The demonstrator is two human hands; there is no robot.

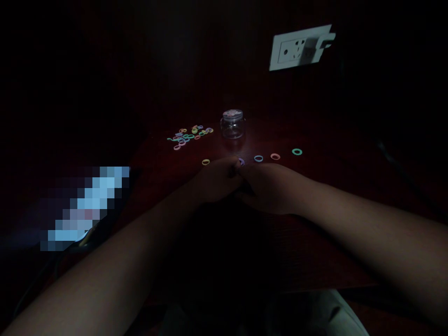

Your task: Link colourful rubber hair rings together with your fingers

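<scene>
My left hand [221, 179] and my right hand [268, 185] meet over the dark red table, fingers bent in and touching. Just beyond the fingertips a purple band [241, 161] shows in part; whether they touch it is unclear. To its left lies a yellow band [206, 162]. A blue band [258, 158], a pink band [275, 156] and a green band [297, 151] lie in a row to its right. Shadow hides what the fingers hold, if anything.
Behind the row stands a clear lidded jar [233, 126], with a pile of colourful bands [187, 137] to its left. A blurred-out lit screen [94, 200] is at the left. A white wall socket [299, 48] with a plug is at the upper right.
</scene>
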